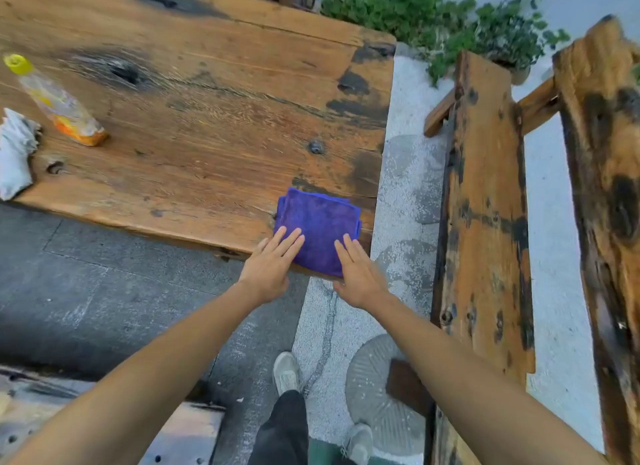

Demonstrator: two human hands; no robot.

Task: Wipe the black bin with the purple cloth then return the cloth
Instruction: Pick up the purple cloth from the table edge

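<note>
A folded purple cloth (317, 222) lies flat on the near right corner of the wooden table (194, 125). My left hand (272, 262) rests with straight fingers on the cloth's near left edge. My right hand (358, 270) lies flat on its near right edge, fingers straight. Neither hand curls around the cloth. No black bin is in view.
A clear bottle with a yellow cap (57, 102) lies on the table at the left, beside a crumpled white rag (15, 152). A wooden bench (485, 201) stands to the right across a gravel strip. Plants (450, 24) grow beyond. My shoes show below.
</note>
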